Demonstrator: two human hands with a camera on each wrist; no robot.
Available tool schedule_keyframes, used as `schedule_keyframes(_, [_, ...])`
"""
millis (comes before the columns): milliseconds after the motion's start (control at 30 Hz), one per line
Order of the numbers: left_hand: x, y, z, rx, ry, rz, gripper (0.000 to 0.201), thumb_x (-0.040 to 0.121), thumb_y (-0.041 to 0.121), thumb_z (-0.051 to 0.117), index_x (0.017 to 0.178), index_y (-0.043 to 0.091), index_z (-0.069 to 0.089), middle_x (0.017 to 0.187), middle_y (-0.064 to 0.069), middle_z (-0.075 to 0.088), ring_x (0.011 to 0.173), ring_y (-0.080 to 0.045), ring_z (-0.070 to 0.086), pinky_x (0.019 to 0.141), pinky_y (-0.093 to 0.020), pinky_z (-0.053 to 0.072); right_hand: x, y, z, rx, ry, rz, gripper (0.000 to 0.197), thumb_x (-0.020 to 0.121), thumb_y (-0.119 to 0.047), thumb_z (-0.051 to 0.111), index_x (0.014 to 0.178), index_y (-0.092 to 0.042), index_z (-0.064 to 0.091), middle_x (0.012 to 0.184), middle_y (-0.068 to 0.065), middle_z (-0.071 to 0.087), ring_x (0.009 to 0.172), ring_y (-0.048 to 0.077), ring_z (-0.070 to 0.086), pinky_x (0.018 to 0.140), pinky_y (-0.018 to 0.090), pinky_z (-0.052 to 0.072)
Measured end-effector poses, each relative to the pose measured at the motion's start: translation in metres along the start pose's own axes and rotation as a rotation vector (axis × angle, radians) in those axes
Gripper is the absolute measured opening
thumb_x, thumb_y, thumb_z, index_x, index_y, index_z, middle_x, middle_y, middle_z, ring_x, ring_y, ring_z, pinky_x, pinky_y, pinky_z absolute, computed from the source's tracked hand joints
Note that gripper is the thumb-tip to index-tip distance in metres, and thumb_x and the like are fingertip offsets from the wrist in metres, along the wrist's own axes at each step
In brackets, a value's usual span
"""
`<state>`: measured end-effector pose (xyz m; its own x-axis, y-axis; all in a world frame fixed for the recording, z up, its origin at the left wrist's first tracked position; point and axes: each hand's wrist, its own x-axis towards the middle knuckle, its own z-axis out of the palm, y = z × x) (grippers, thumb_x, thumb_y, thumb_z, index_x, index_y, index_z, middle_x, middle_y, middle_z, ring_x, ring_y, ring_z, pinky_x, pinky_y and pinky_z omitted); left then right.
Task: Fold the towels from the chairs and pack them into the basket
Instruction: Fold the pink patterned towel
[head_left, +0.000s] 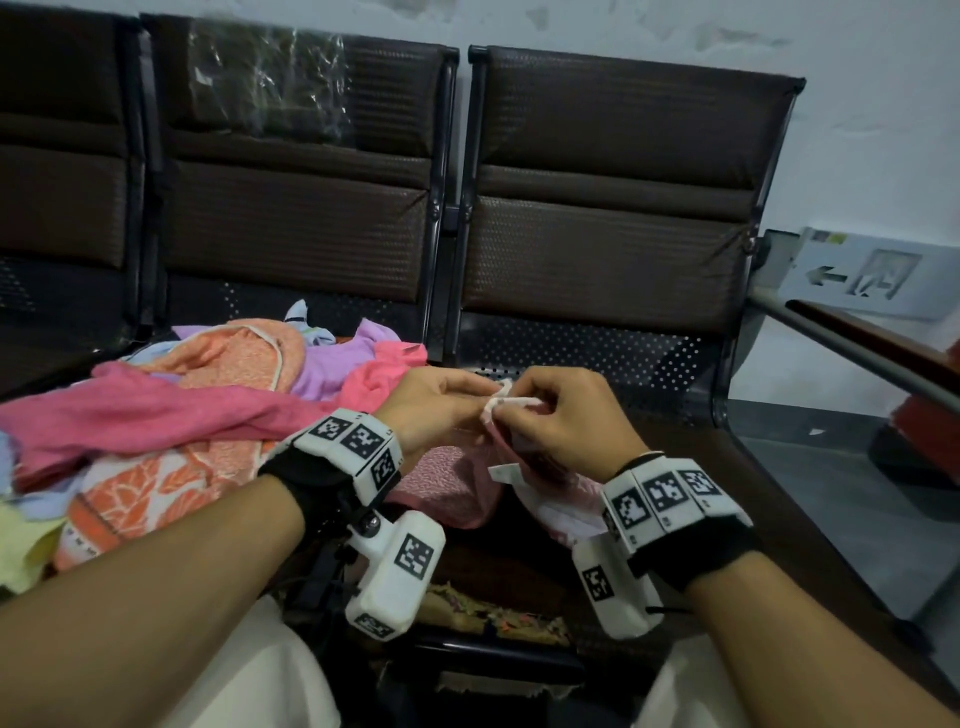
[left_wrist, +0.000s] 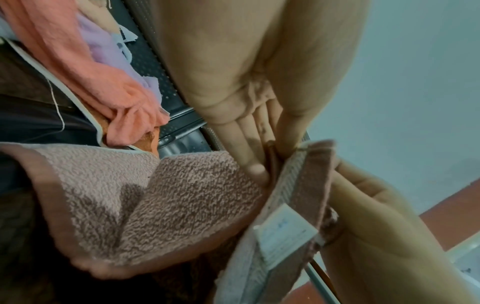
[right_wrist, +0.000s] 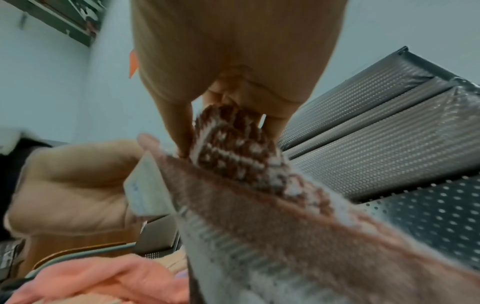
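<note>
Towel in hand: a pink-and-white patterned terry towel with a white woven border (head_left: 457, 478) hung between the two hands, above the seat of the right-hand dark brown padded chair with a perforated metal seat (head_left: 613, 249); its body sagged toward the person's lap.
Left hand: the left hand (head_left: 436, 402) pinched the top edge of the towel, fingers (left_wrist: 253, 164) pressed against the hem with the thumb opposite.
Right hand: the right hand (head_left: 563, 418) gripped the same edge just beside the left, fingers curled round a bunched corner.
Reason for the hold: the hands sat close together on one edge, probably to find and match the corners so the towel could be opened flat before folding.
Label: a white sewn-in care label (left_wrist: 283, 232) stood out from the border below the grip, marking the hemmed end.
Remaining towels: a loose heap of unfolded towels in pink, orange, lilac and pale yellow (head_left: 171, 415) lay on the neighbouring chair seat to the left, within reach of the left hand.
Basket: not identifiable in any view.
Progress: judged early, as the heap was large and the held towel was not yet folded.
Risk: the slack lower part could catch on the seat edge.
</note>
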<state>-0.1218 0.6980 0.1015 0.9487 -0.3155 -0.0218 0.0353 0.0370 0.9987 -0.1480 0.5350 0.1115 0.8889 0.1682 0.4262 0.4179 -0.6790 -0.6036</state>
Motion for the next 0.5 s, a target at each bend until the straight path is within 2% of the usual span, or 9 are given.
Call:
schedule_keyframes(100, [0.0011,0.0009,-0.0041,-0.065,0.0,-0.017,0.01,0.086,0.006,0.062,0.091,0.003,0.07,0.074,-0.007,0.07,0.061,-0.011,0.065,0.058,-0.02,0.056,0.0033,0.0042,0.0022,0.026,0.051,0.014,0.012,0.077,-0.028,0.076,0.068,-0.026,0.068,0.06,-0.015,0.063,0.06,-0.007,0.059,0.054,0.005,0.038])
schedule_keyframes(167, [0.0013,0.0009,-0.0061,-0.085,-0.031,-0.032,0.02,0.086,0.018,0.064,0.094,0.002,0.071,0.079,-0.009,0.071,0.065,-0.013,0.066,0.06,-0.021,0.056,0.0046,0.006,0.0035,0.028,0.061,0.026,0.013,0.077,-0.027,0.076,0.068,-0.025,0.068,0.058,-0.014,0.063,0.058,-0.007,0.058,0.053,0.005,0.038])
schedule_keyframes(233, [-0.0003,0.0013,-0.0077,-0.085,-0.082,-0.044,0.038,0.077,0.033,0.07,0.098,0.002,0.071,0.088,-0.012,0.072,0.073,-0.017,0.069,0.064,-0.023,0.057,0.0049,0.0068,0.0047,0.021,0.056,0.038,0.015,0.078,-0.026,0.076,0.066,-0.025,0.066,0.056,-0.013,0.061,0.055,-0.007,0.057,0.052,0.005,0.037])
schedule_keyframes(300, [-0.0036,0.0009,-0.009,-0.043,-0.135,-0.028,0.045,0.066,0.036,0.076,0.099,0.005,0.072,0.096,-0.012,0.073,0.085,-0.021,0.071,0.072,-0.025,0.056,0.0047,0.0072,0.005,0.012,0.051,0.042,0.016,0.078,-0.025,0.075,0.065,-0.025,0.065,0.056,-0.013,0.061,0.055,-0.006,0.056,0.052,0.006,0.037])
schedule_keyframes(400, [-0.0052,-0.0017,-0.009,0.072,-0.125,0.01,0.038,0.07,0.019,0.077,0.106,0.007,0.07,0.1,-0.01,0.073,0.095,-0.019,0.07,0.081,-0.028,0.056,0.0044,0.0065,0.004,0.011,0.032,0.056,0.014,0.077,-0.025,0.076,0.067,-0.024,0.067,0.06,-0.012,0.063,0.059,-0.006,0.057,0.053,0.007,0.039])
schedule_keyframes(467, [-0.0049,-0.0021,-0.0079,0.07,-0.085,0.016,0.03,0.079,-0.002,0.068,0.108,0.002,0.068,0.096,-0.012,0.074,0.089,-0.019,0.071,0.077,-0.026,0.057,0.0043,0.0066,0.0025,0.035,0.033,0.066,0.013,0.076,-0.025,0.077,0.068,-0.023,0.068,0.063,-0.012,0.065,0.061,-0.008,0.058,0.055,0.005,0.039])
schedule_keyframes(500, [-0.0053,-0.0018,-0.0081,0.066,-0.075,0.021,0.029,0.081,-0.007,0.064,0.108,0.0,0.068,0.092,-0.012,0.074,0.084,-0.018,0.071,0.072,-0.024,0.058,0.0048,0.0067,0.0013,0.039,0.034,0.071,0.012,0.077,-0.027,0.077,0.07,-0.022,0.069,0.065,-0.012,0.066,0.063,-0.008,0.058,0.056,0.005,0.039])
